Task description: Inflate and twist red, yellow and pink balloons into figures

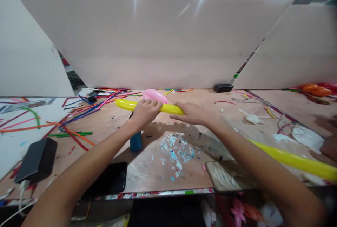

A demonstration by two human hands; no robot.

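The left hand (146, 112) is gripping a yellow balloon (170, 108) from above while the right hand (191, 112) is clasping it farther along, presumably to steady it over the table (150, 179). Just behind, a pink balloon (154, 95) is showing near the pale partition (163, 44); a blue bottle (136, 142) is standing nearer the body, perhaps for easy reach

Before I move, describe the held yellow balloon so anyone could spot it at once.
Start at the pale panel behind the table. In front of its middle, the left hand and right hand hold a yellow balloon. Only this one is in those hands; the other yellow balloon is far right.
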